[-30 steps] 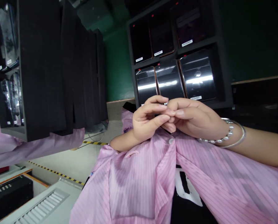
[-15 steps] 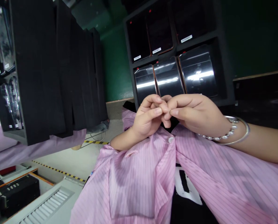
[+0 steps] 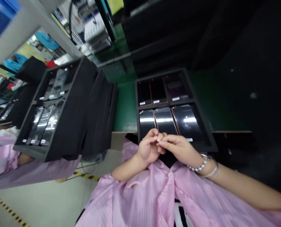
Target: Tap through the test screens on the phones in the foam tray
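Observation:
My left hand (image 3: 150, 146) and my right hand (image 3: 178, 147) meet in front of my chest, fingertips pinched together at the near edge of a black foam tray (image 3: 203, 130). Both hands have curled fingers; whatever lies between them is too small to make out. The tray holds glossy dark phone screens (image 3: 165, 119) in two rows. My right wrist wears a bead bracelet and a metal bangle (image 3: 205, 165). My pink striped smock (image 3: 150, 195) fills the bottom of the view.
A stack of black foam trays (image 3: 83, 107) with wrapped screens stands at the left on the green bench (image 3: 125, 104). Another person's pink sleeve (image 3: 24, 170) shows at lower left. Yellow-black floor tape (image 3: 10, 212) runs below. Shelving and blue items are far left.
The view has swung upward and back, so the bench, trays and background shelves now show more fully. My hands stay pinched together in front of the tray.

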The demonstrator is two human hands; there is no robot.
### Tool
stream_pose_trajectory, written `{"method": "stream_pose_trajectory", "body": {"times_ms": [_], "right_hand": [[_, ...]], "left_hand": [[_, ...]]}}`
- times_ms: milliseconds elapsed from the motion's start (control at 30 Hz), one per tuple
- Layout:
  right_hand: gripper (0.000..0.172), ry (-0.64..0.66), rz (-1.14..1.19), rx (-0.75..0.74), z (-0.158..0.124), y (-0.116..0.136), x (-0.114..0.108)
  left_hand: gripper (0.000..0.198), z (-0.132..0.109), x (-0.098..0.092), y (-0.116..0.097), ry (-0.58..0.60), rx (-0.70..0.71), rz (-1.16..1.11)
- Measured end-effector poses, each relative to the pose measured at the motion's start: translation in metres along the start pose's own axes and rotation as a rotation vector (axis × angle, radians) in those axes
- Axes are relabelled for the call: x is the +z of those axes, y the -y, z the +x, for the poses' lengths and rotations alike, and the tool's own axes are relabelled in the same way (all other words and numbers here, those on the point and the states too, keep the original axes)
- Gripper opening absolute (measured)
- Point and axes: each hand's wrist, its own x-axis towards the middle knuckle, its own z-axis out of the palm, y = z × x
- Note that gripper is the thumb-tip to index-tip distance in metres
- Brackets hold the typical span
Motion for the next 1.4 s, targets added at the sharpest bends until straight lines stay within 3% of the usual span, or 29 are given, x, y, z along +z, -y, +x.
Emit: {"method": "stream_pose_trajectory", "body": {"times_ms": [200,300,400,467,533,633,733,867,1000,1167,1400], "right_hand": [[0.044,-0.005,-0.105,-0.002,0.002,-0.006,-0.005],[0.039,-0.026,-0.340,-0.055,0.000,-0.001,-0.021],[0.030,-0.196,-0.762,-0.256,0.000,-0.004,-0.051],[0.038,-0.314,-1.063,-0.378,0.001,-0.016,-0.072],[0.050,-0.390,-1.324,-0.414,0.001,-0.035,-0.089],[0.059,-0.447,-1.586,-0.397,-0.002,-0.065,-0.100],[0.062,-0.476,-1.684,-0.332,-0.010,-0.079,-0.098],[0.068,-0.468,-1.695,-0.183,-0.020,-0.075,-0.095],[0.070,-0.464,-1.673,-0.176,-0.023,-0.072,-0.097],[0.068,-0.457,-1.691,-0.133,-0.011,-0.075,-0.098],[0.056,-0.459,-1.678,0.048,0.010,-0.058,-0.084]], "left_hand": [[0.034,0.007,-0.008,0.005,0.057,0.017,-0.006],[0.031,0.012,-0.013,-0.007,0.074,0.102,0.184],[0.027,0.024,-0.020,-0.035,0.061,0.342,0.820],[0.037,0.036,-0.025,-0.053,0.058,0.446,1.370],[0.059,0.047,-0.030,-0.063,0.048,0.420,1.797],[0.074,0.060,-0.036,-0.063,0.024,0.316,2.115],[0.065,0.066,-0.035,-0.057,-0.024,0.341,2.197],[0.071,0.069,-0.023,-0.055,-0.106,0.339,2.198],[0.071,0.075,-0.020,-0.050,-0.171,0.318,2.181],[0.071,0.076,-0.026,-0.048,-0.212,0.359,2.125],[0.063,0.081,-0.024,-0.059,-0.259,0.398,2.123]]}}
